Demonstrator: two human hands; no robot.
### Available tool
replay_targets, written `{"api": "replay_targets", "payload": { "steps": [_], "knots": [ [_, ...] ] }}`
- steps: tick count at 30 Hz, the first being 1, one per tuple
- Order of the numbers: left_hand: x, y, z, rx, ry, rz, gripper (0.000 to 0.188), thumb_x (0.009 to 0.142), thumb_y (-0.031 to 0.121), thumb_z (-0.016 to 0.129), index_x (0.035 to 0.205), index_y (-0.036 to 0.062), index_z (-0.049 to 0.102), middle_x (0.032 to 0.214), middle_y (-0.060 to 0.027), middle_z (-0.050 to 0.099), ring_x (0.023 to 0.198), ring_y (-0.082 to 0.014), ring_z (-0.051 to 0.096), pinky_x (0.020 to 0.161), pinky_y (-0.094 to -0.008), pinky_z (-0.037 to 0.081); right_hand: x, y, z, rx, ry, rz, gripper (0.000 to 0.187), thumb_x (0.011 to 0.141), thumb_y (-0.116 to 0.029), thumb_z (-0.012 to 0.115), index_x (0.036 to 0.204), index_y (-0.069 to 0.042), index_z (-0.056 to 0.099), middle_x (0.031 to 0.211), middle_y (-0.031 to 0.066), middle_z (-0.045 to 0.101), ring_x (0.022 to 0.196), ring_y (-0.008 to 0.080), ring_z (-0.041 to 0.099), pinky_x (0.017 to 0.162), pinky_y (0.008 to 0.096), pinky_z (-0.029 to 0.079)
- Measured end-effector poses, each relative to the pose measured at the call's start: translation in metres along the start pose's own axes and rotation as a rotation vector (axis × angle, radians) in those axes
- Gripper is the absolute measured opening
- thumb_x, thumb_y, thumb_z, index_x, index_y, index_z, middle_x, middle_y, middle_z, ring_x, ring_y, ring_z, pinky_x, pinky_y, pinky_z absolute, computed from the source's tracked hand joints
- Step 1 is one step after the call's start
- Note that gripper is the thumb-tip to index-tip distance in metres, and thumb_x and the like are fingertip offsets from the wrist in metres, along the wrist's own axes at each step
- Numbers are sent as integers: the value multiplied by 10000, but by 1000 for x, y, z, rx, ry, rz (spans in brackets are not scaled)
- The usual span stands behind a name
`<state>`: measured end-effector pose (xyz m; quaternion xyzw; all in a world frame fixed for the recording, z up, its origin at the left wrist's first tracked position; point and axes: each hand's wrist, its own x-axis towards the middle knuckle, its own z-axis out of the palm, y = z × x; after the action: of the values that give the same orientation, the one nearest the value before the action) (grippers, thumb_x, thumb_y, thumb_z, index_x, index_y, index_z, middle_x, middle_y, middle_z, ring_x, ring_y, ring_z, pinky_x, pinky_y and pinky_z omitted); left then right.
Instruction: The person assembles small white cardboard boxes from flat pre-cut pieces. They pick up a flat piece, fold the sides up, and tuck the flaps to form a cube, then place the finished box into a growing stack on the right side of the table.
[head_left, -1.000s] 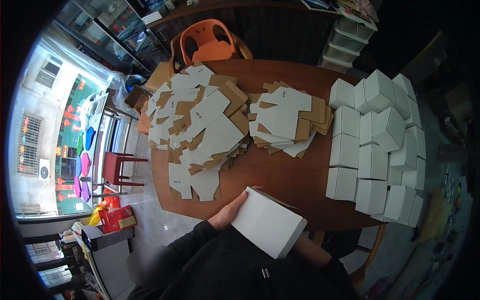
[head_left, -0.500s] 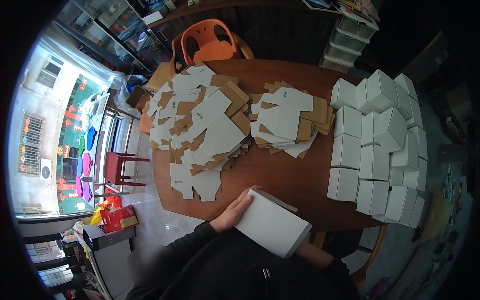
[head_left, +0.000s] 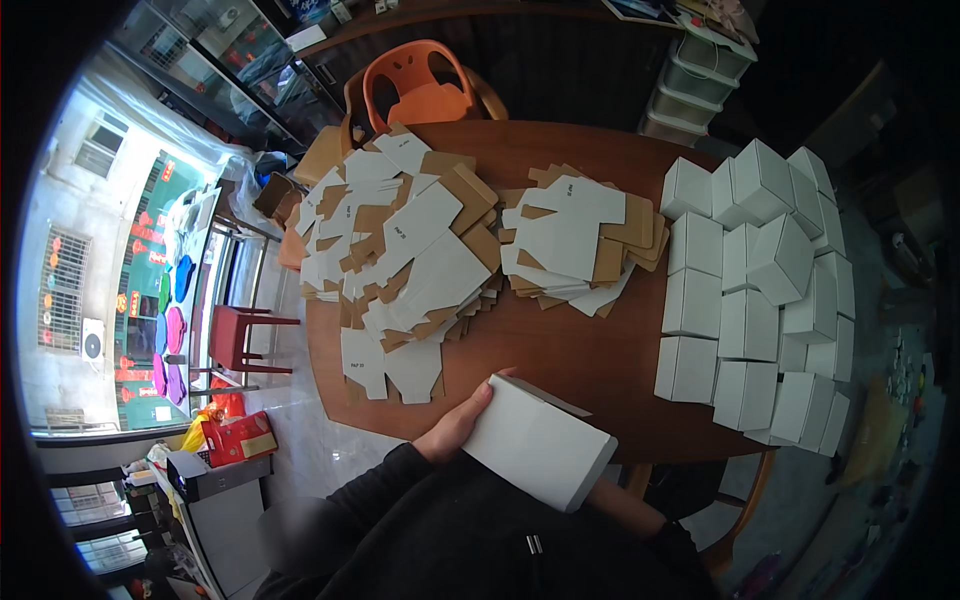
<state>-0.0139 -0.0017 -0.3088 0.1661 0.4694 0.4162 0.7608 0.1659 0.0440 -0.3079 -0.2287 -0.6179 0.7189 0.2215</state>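
Observation:
A white cardboard box [head_left: 540, 440] is held tilted in front of my body, over the near edge of the table. My left hand [head_left: 455, 425] grips its upper left end, the thumb lying along the white face. My right hand [head_left: 622, 508] is at the lower right end, and the box covers its fingers. A narrow flap [head_left: 565, 405] sticks out along the box's far edge. Beyond it lies a large heap of flat, unfolded cartons [head_left: 425, 225], white on one side and brown on the other. A smaller stack of flat cartons [head_left: 570, 235] sits to its right.
Folded white boxes [head_left: 748, 325] are piled in several rows at the right side of the brown wooden table [head_left: 560, 350]. An orange chair [head_left: 420, 85] stands at the far side, a red stool [head_left: 235, 338] to the left. Clear plastic drawers [head_left: 690, 90] are at the back right.
The box has shifted slightly left and turned a little in my hands. Both hands stay at its ends. The flat cartons and the piled boxes have not moved.

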Motion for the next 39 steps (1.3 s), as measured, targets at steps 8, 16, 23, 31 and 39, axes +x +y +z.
{"api": "replay_targets", "payload": {
  "steps": [8, 16, 23, 31, 39],
  "knots": [
    [6, 1, -32, -361, 98, -20, 638, 1046, 527, 328, 1532, 115, 305, 1407, -116, 523, 1251, -252, 552, 1056, -413, 454, 0, 2, -35, -468, 335, 2, 215, 932, -89, 622, 1132, -9, 618, 1051, 78, 675, 960, 170, 665, 819, 311, 529],
    [18, -15, -52, -564, -260, -236, 590, 1059, 487, 333, 1421, 43, 474, 1366, -95, 582, 1211, -214, 590, 1050, -348, 452, 19, 16, -52, 340, 234, 196, 481, 1015, -322, 530, 1394, -26, 502, 1370, 101, 540, 1309, 181, 462, 1118, 338, 307],
    [26, -16, -62, -575, 175, -161, 538, 1044, 456, 420, 1329, 13, 531, 1281, -135, 624, 1127, -266, 622, 995, -420, 491, 10, 23, -44, 494, 152, 265, 494, 1000, -260, 579, 1443, -69, 472, 1393, 83, 524, 1299, 188, 472, 1100, 332, 332],
    [18, -22, -44, -681, 265, 203, 577, 1042, 494, 360, 1327, 21, 522, 1330, -134, 576, 1211, -307, 546, 1076, -458, 403, 5, 46, -33, 460, 273, 349, 509, 1013, -205, 557, 1483, -92, 396, 1447, 84, 449, 1340, 183, 427, 1096, 322, 341],
    [35, -29, -35, -452, 426, 629, 376, 1058, 269, 392, 1325, 21, 485, 1217, -86, 578, 1133, -200, 547, 1051, -375, 411, 8, 57, -27, 824, 342, 288, 527, 1064, -366, 401, 1524, -121, 322, 1518, 30, 392, 1400, 179, 365, 1137, 375, 304]
  ]
}}
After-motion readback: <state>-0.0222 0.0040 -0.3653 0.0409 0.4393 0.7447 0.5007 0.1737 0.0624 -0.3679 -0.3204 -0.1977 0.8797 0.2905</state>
